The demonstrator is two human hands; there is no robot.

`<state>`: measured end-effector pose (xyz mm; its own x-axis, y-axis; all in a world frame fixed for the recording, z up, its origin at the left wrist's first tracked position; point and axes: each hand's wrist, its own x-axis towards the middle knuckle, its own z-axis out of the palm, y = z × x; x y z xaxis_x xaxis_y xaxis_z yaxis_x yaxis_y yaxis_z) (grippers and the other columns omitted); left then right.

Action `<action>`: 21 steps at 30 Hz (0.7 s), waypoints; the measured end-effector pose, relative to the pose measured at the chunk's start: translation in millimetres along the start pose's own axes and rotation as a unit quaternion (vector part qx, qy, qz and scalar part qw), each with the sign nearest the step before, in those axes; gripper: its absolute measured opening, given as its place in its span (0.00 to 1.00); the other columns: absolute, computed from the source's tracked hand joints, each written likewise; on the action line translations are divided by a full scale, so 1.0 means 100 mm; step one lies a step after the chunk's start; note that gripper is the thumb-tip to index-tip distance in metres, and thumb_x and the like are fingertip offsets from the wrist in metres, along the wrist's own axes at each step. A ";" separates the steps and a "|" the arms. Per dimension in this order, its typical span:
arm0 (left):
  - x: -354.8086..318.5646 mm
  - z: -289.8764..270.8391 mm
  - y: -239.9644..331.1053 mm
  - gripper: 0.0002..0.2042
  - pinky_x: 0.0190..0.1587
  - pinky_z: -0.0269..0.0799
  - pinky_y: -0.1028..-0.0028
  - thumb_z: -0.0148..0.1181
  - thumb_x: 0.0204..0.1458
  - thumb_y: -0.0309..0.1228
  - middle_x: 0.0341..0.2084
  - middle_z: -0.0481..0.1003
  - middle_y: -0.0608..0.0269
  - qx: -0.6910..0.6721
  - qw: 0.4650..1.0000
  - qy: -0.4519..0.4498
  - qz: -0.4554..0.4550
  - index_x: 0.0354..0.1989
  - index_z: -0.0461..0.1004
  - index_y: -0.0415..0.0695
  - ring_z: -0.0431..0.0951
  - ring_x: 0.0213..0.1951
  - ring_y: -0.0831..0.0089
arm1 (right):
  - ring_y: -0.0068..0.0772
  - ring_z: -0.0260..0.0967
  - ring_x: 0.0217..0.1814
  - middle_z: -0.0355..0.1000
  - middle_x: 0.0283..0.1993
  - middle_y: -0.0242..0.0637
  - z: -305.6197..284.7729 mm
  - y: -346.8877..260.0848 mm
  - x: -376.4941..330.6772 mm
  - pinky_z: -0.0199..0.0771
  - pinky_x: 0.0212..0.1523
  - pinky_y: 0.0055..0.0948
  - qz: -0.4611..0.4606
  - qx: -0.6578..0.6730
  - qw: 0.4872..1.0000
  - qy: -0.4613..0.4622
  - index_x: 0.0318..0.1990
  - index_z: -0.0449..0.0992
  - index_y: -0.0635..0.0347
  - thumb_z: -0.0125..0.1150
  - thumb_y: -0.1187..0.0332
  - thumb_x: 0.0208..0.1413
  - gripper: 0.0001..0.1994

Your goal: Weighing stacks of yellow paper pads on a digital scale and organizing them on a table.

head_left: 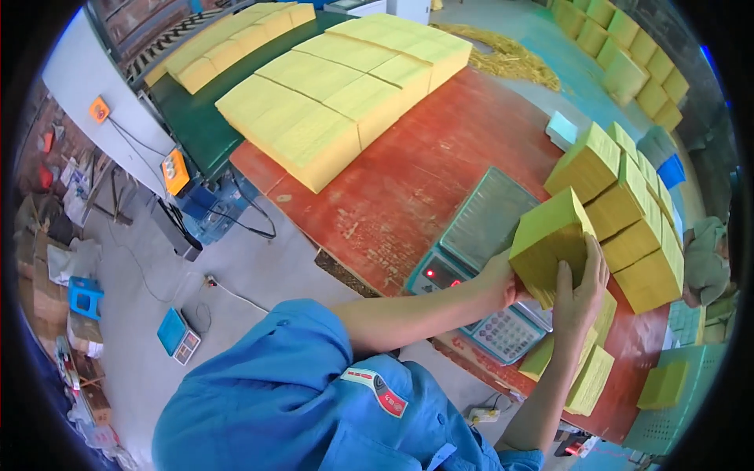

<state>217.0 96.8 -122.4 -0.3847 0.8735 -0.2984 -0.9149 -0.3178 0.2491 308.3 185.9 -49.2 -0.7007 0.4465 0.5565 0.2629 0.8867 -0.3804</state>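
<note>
Both my hands hold one thick block of yellow paper (pixel 546 247), tilted above the right part of a digital scale. Its sides show fine layered edges. My left hand (pixel 503 281) grips the block's lower left side, its fingertips partly hidden. Across the near right face lies my right hand (pixel 580 292), with fingers up the side and thumb on the front. Beneath is the scale's flat pan (pixel 491 220); my left forearm crosses its red-lit display, and the keypad (pixel 503 334) shows below. More yellow paper blocks (pixel 628 212) stand in rows just to the right.
A long row of yellow paper blocks (pixel 338 98) covers the far left of the red table (pixel 377 220). Several blocks (pixel 591 378) lie near its front edge. An orange control box (pixel 176 173) stands left. A second scale (pixel 179 337) and cables lie on the floor.
</note>
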 end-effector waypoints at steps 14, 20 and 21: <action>-1.48 -1.57 3.52 0.42 0.70 0.47 0.53 0.61 0.48 0.59 0.66 0.59 0.43 0.891 0.120 0.347 0.268 0.65 0.62 0.39 0.53 0.70 0.51 | 0.57 0.50 0.74 0.60 0.68 0.48 0.11 -0.82 -0.20 0.50 0.71 0.54 -0.056 -0.067 0.996 -0.006 0.62 0.67 0.60 0.59 0.77 0.48 0.29; -1.54 -1.84 3.50 0.45 0.72 0.42 0.55 0.62 0.46 0.56 0.68 0.54 0.42 0.926 0.176 0.275 0.188 0.68 0.57 0.41 0.52 0.70 0.50 | 0.58 0.52 0.73 0.62 0.67 0.48 0.50 -1.46 -0.31 0.54 0.69 0.53 -0.074 0.086 0.988 -0.106 0.55 0.72 0.60 0.61 0.78 0.44 0.26; -1.60 -1.84 3.42 0.44 0.72 0.44 0.55 0.62 0.46 0.56 0.68 0.54 0.42 0.935 0.178 0.224 0.211 0.68 0.57 0.42 0.52 0.70 0.50 | 0.58 0.52 0.73 0.62 0.67 0.48 0.58 -1.56 -0.31 0.54 0.69 0.53 -0.069 0.083 0.988 -0.108 0.55 0.72 0.60 0.61 0.78 0.44 0.26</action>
<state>-57.0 -219.9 -158.4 -0.7249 0.6672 0.1711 0.6854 0.7235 0.0827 250.4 27.1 -49.6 -0.8518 0.2706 0.4485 0.0547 0.8975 -0.4376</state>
